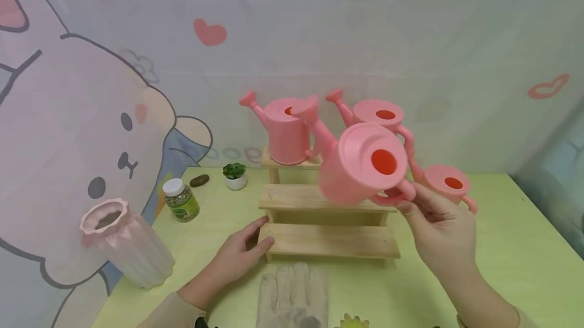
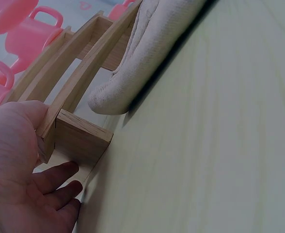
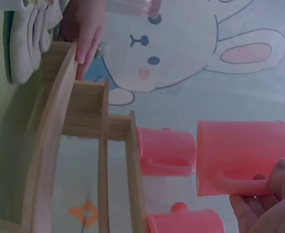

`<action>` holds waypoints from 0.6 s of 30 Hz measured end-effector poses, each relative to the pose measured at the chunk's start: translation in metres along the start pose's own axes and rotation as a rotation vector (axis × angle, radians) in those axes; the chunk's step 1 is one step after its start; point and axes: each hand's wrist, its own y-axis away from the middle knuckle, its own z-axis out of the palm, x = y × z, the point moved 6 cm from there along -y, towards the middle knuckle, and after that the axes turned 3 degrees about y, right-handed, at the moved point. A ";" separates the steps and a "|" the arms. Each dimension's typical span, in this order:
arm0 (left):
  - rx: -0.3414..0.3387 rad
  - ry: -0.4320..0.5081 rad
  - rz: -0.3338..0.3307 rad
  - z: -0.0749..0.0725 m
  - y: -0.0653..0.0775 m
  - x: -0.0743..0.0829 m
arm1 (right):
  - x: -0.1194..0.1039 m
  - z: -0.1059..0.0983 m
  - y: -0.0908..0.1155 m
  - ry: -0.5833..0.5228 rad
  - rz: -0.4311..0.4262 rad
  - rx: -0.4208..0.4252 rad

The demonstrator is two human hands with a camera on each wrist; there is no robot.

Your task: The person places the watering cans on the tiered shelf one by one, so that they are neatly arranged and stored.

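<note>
A pink watering can is held by its handle in my right hand, raised and tilted in front of the wooden step shelf. In the right wrist view, thumb and fingers grip that handle. My left hand holds the left end of the shelf's lowest step, thumb over the plank, the other fingers loosely bent below. On the top step stand two more pink watering cans, one at left and one at right, partly hidden by the held one. Another watering can is right of the shelf.
Left of the shelf are a small potted succulent, a dark stone, a white-lidded jar and a pink fluted vase. Pale gloves and a yellow-green flower-shaped thing lie in front. A printed cloth hangs behind.
</note>
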 end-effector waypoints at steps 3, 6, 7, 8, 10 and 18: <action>0.004 0.005 0.001 0.000 0.000 0.000 | 0.010 0.017 -0.001 0.143 0.066 -0.063; 0.000 0.009 -0.002 0.000 0.000 0.000 | 0.022 0.032 -0.002 0.264 0.121 -0.127; -0.002 0.010 -0.004 0.000 0.000 -0.001 | 0.026 0.037 -0.002 0.291 0.143 -0.150; -0.003 0.012 -0.006 0.000 0.000 -0.001 | 0.030 0.042 -0.002 0.296 0.152 -0.174; -0.004 0.010 -0.007 0.001 0.000 -0.002 | 0.037 0.050 -0.003 0.267 0.180 -0.210; -0.008 0.012 0.008 0.000 0.000 -0.001 | 0.058 0.071 -0.010 0.343 0.232 -0.283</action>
